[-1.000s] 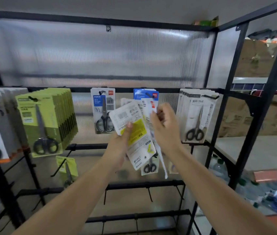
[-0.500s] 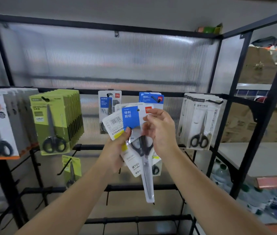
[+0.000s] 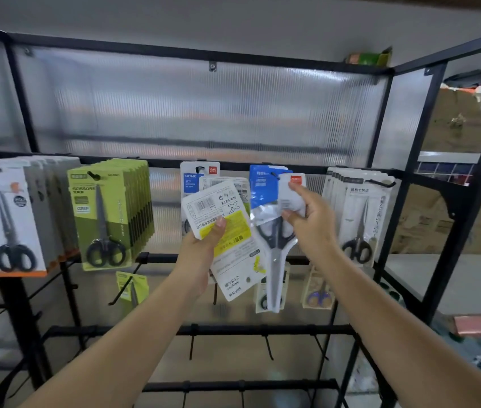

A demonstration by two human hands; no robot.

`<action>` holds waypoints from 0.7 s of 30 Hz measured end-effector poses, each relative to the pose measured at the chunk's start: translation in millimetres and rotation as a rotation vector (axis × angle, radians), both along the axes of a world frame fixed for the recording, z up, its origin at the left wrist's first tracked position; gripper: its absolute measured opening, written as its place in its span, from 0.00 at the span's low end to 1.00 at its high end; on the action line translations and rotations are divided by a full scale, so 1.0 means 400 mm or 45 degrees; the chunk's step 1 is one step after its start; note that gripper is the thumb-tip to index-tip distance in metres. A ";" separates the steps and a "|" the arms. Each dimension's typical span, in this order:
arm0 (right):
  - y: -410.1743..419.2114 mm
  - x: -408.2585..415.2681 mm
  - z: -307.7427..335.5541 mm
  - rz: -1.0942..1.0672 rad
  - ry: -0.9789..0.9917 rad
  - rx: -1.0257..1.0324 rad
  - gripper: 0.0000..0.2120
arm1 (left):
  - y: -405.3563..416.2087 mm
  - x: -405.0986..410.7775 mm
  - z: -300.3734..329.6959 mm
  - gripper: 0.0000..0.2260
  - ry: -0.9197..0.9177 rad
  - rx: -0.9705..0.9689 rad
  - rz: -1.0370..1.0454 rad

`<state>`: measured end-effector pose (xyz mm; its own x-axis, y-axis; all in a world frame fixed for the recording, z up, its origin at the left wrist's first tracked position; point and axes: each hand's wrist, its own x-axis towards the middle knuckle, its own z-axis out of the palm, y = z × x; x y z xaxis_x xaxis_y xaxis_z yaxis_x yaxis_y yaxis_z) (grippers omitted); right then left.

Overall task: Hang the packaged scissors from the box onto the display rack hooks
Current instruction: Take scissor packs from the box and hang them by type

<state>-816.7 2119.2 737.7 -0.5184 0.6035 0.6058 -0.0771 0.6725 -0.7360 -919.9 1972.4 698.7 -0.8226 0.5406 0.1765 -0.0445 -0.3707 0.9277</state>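
A scissors pack (image 3: 276,245), clear blister with a blue-and-white card, hangs blade-down just before the rack (image 3: 233,166) and its blue hung packs. A white-and-yellow pack (image 3: 227,240) shows its tilted, inverted back, left of it.

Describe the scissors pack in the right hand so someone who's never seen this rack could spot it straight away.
Find the black display rack and follow its top rail of hooks to the gap between the blue-topped packs and the white stack at far right. There the right hand holds up one scissors pack. It alone hangs blades-down in a clear blister, with dark handles uppermost.
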 end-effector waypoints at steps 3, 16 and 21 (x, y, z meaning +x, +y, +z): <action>0.047 0.011 0.025 -0.099 -0.127 0.066 0.27 | -0.007 -0.014 -0.008 0.02 -0.023 -0.021 0.044; 0.067 -0.047 0.031 -0.325 -0.605 0.362 0.26 | -0.012 -0.014 -0.009 0.04 -0.022 -0.036 0.037; 0.094 -0.144 0.074 -0.234 -0.961 0.339 0.22 | -0.018 -0.011 0.010 0.04 -0.031 -0.027 0.037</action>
<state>-874.2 2156.7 767.5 -0.7504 0.6039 0.2687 0.5034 0.7856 -0.3598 -924.3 1965.2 702.8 -0.8419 0.5199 0.1449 -0.0571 -0.3527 0.9340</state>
